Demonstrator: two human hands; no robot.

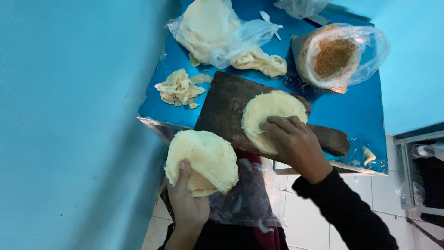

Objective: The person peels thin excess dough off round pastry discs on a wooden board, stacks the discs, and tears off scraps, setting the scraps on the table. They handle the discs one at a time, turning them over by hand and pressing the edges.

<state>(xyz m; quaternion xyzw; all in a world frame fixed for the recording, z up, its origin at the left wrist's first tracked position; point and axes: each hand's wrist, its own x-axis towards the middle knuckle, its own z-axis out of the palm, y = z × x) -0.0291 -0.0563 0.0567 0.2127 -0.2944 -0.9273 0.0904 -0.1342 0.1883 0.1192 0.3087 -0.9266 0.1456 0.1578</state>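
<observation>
My left hand (187,201) holds a stack of round pale flatbread sheets (203,159) just off the near edge of the blue table (351,104), thumb on top. My right hand (293,141), in a black sleeve, presses flat on another round stack of sheets (268,111). That stack lies on a dark wooden board (226,104) which sits slanted on the table.
A pile of torn dough scraps (178,88) lies left of the board. At the back are a plastic bag with more sheets (208,25), folded scraps (259,60) and a bag-lined container of brown crumbs (333,55). A blue wall stands on the left, white floor tiles below.
</observation>
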